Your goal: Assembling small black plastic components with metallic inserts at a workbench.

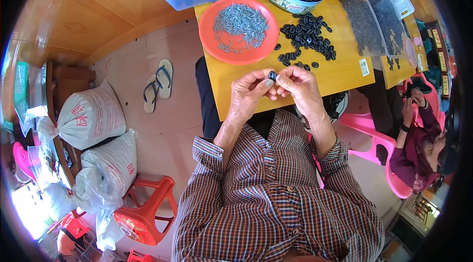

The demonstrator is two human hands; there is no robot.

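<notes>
Where left hand (248, 89) nears right hand (300, 88): both pinch one black piece (272, 76) (glossy)
Plate (208, 30): grey bits (241, 20)

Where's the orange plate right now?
In the head view, the orange plate sits on the left part of the yellow table, left of the loose black pieces and beyond the left hand.

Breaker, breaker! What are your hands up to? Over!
Left hand, right hand: fingers pinching one small black piece. Loose black pieces, red-orange plate beyond. No obstruction seen. Over.
</notes>
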